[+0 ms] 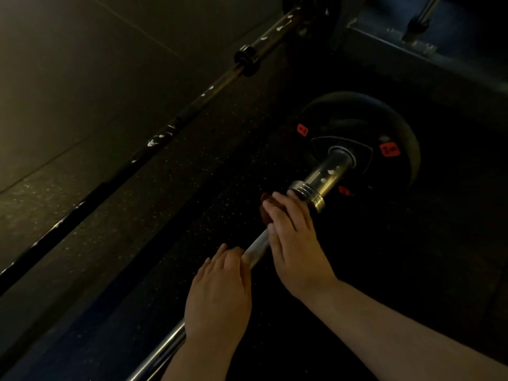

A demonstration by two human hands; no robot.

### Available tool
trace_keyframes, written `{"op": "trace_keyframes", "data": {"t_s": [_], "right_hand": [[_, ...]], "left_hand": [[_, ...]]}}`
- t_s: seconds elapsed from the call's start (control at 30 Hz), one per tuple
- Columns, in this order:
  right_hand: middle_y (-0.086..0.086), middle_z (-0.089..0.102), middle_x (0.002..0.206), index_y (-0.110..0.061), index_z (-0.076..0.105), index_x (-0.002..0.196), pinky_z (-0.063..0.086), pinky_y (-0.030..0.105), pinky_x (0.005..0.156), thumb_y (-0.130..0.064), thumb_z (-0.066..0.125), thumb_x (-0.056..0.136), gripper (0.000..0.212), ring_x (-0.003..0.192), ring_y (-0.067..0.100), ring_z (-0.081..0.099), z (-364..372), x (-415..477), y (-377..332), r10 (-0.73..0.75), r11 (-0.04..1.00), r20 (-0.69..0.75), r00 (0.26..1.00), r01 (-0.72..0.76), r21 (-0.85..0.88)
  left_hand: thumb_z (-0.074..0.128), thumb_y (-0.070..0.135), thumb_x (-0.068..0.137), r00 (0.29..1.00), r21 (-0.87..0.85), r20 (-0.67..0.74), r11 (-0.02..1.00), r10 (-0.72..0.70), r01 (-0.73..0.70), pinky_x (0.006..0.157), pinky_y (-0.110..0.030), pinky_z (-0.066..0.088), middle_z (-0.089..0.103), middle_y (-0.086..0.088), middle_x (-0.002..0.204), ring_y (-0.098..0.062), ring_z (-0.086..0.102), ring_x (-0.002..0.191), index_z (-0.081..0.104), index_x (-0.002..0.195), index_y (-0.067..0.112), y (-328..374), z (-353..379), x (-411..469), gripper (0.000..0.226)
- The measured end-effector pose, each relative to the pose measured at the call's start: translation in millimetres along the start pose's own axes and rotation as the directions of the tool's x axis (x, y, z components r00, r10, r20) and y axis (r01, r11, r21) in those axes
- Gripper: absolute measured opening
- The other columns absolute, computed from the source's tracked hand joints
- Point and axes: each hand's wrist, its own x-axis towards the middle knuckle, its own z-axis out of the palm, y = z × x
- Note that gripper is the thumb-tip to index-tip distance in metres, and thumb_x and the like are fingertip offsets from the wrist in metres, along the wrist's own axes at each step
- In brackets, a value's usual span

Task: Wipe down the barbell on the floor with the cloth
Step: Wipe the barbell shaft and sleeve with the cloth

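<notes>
A steel barbell (pixel 257 247) lies on the dark rubber floor, running from the bottom middle up to the right. A black weight plate (pixel 365 125) with red labels sits on its sleeve (pixel 327 177). My right hand (pixel 295 237) is wrapped over the shaft just below the collar, pressing a dark reddish cloth (pixel 266 207) against the bar. Only a small part of the cloth shows past my fingers. My left hand (pixel 220 292) grips the bare shaft lower down, a little apart from the right hand.
A second, darker barbell (pixel 165 133) with white smears lies parallel to the left, with a collar (pixel 246 60) near its far end. A metal rack base (pixel 412 50) stands at the top right. A pale wall fills the left side.
</notes>
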Motion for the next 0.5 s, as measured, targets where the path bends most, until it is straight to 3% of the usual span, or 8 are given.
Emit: {"op": "trace_keyframes", "data": {"t_s": [0.07, 0.13, 0.2, 0.27, 0.33, 0.43, 0.5], "right_hand": [[-0.002, 0.032, 0.159, -0.021, 0.040, 0.151, 0.030, 0.042, 0.121, -0.017, 0.053, 0.101, 0.052, 0.155, 0.019, 0.013, 5, -16, 7, -0.070, 0.996, 0.048, 0.996, 0.073, -0.061], [0.003, 0.040, 0.152, -0.021, 0.038, 0.150, 0.036, 0.046, 0.117, -0.007, 0.072, 0.085, 0.074, 0.150, 0.027, 0.027, -1, -21, 19, -0.222, 0.944, 0.136, 0.965, 0.248, -0.217], [0.008, 0.041, 0.145, -0.019, 0.039, 0.145, 0.045, 0.051, 0.109, -0.002, 0.075, 0.075, 0.080, 0.141, 0.030, 0.035, -12, -7, 29, -0.290, 0.901, 0.170, 0.942, 0.329, -0.283], [0.010, 0.036, 0.142, -0.016, 0.043, 0.140, 0.052, 0.050, 0.103, -0.003, 0.072, 0.078, 0.070, 0.133, 0.027, 0.036, -25, 7, 27, -0.257, 0.931, 0.114, 0.960, 0.277, -0.239], [0.007, 0.030, 0.143, -0.019, 0.045, 0.136, 0.048, 0.039, 0.108, -0.012, 0.057, 0.093, 0.045, 0.131, 0.023, 0.037, -40, 18, 17, -0.216, 0.970, -0.036, 0.976, 0.211, -0.119], [-0.001, 0.028, 0.143, -0.023, 0.049, 0.131, 0.033, 0.003, 0.102, -0.021, 0.039, 0.105, 0.028, 0.122, 0.000, 0.037, -64, 32, 17, -0.063, 0.998, -0.274, 0.960, 0.068, 0.007], [-0.001, 0.028, 0.146, -0.024, 0.050, 0.136, 0.028, -0.003, 0.097, -0.026, 0.040, 0.107, 0.031, 0.120, -0.011, 0.030, -71, 37, 21, -0.037, 0.998, -0.164, 0.986, 0.029, -0.052]], "left_hand": [[0.019, 0.044, 0.105, 1.000, 0.022, 0.018, 1.000, -0.007, 0.007, 0.121, -0.028, 0.010, 0.038, 0.009, 0.155, -0.003, 0.020, 0.147, 0.041, 0.142, 0.032, 0, -2, 4, 0.045], [0.023, 0.041, 0.106, 0.997, 0.034, 0.071, 0.999, 0.023, -0.025, 0.122, -0.031, 0.004, 0.037, 0.010, 0.155, -0.003, 0.015, 0.148, 0.041, 0.142, 0.031, 2, -5, 10, 0.041], [0.026, 0.039, 0.106, 0.990, 0.013, 0.105, 0.996, 0.092, -0.094, 0.123, -0.033, 0.002, 0.034, 0.009, 0.157, -0.004, 0.012, 0.149, 0.039, 0.144, 0.030, 6, -9, 16, 0.041], [0.025, 0.039, 0.107, 0.989, -0.025, 0.102, 0.994, 0.106, -0.104, 0.123, -0.033, 0.002, 0.031, 0.008, 0.158, -0.006, 0.012, 0.149, 0.036, 0.147, 0.030, 13, -10, 19, 0.043], [0.021, 0.044, 0.106, 0.994, -0.035, 0.064, 0.995, 0.090, -0.088, 0.123, -0.032, 0.005, 0.032, 0.010, 0.158, -0.005, 0.014, 0.149, 0.034, 0.147, 0.032, 14, -7, 18, 0.045], [0.016, 0.048, 0.104, 0.992, -0.029, 0.039, 0.992, 0.120, -0.119, 0.123, -0.032, 0.008, 0.032, 0.012, 0.158, -0.003, 0.014, 0.148, 0.032, 0.148, 0.034, 6, 1, 18, 0.049], [0.013, 0.048, 0.103, 0.991, -0.024, 0.056, 0.993, 0.119, -0.118, 0.123, -0.032, 0.009, 0.030, 0.011, 0.159, -0.003, 0.013, 0.148, 0.030, 0.149, 0.033, 4, 2, 18, 0.051]]}}
